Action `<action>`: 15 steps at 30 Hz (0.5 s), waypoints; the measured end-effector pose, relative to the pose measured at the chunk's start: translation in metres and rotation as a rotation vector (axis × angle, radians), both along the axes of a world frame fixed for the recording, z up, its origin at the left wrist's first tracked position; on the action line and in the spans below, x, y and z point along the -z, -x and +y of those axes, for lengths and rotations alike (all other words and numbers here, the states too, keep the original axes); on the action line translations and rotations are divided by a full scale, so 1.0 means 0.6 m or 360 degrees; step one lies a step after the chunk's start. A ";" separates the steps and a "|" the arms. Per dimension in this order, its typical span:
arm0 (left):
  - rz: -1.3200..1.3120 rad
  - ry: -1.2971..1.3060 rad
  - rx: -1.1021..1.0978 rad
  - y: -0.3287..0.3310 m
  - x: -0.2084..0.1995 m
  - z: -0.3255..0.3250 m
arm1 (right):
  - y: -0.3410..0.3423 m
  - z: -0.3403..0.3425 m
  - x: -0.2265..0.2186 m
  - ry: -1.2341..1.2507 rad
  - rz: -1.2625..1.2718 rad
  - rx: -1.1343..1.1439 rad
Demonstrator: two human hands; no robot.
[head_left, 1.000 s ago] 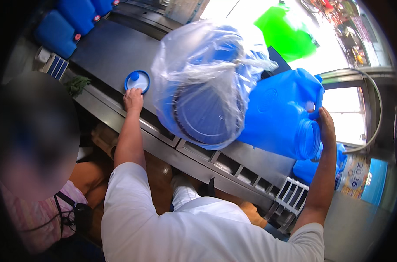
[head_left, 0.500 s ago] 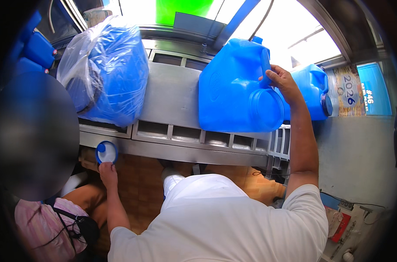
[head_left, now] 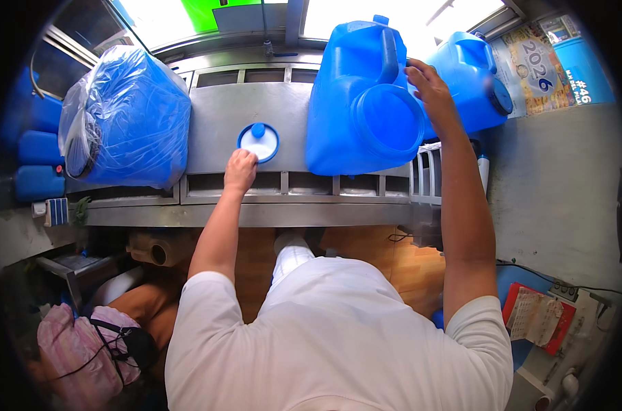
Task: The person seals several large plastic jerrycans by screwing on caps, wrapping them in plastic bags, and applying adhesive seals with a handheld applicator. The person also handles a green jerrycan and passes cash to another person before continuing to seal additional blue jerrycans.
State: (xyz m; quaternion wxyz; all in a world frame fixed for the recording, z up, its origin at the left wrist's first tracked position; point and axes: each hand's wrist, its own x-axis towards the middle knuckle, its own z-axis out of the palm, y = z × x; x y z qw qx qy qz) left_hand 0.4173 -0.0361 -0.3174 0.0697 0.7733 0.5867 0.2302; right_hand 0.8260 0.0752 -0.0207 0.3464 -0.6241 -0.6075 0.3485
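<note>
A big blue plastic water jug [head_left: 338, 103] stands on the metal counter, its wide round mouth uncovered and facing me. My right hand [head_left: 430, 89] is at the jug's right side, beside the handle [head_left: 389, 60]. Its fingers are stretched out and apart, not wrapped round the handle; whether the fingertips touch the jug is hard to tell. In my left hand [head_left: 241, 170] is a round blue-rimmed lid [head_left: 259, 147] with a white middle and a small blue cap on it. I grip it by its near edge, over the counter left of the jug.
A blue container in clear plastic wrap [head_left: 133, 116] stands on the counter's left. Another blue jug [head_left: 461, 82] is at the right, near a wall poster [head_left: 537, 68]. Slots run along the metal counter [head_left: 215, 137]. A person in a pink striped top [head_left: 85, 349] is at lower left.
My left hand has brought the lid up and to the right, from below the counter's edge to over it. My right hand has let go of the jug's handle. The view has shifted.
</note>
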 end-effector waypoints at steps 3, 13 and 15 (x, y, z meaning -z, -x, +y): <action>0.0228 0.0234 0.0076 -0.017 0.019 0.051 | -0.059 -0.080 0.039 -0.0133 -0.0204 0.0075; 0.0206 0.0452 -0.0137 -0.048 0.030 0.132 | -0.163 -0.433 0.218 0.0551 -0.0093 0.0390; 0.0350 0.0593 -0.0076 -0.058 0.045 0.157 | -0.155 -0.471 0.222 0.0553 -0.0283 0.0356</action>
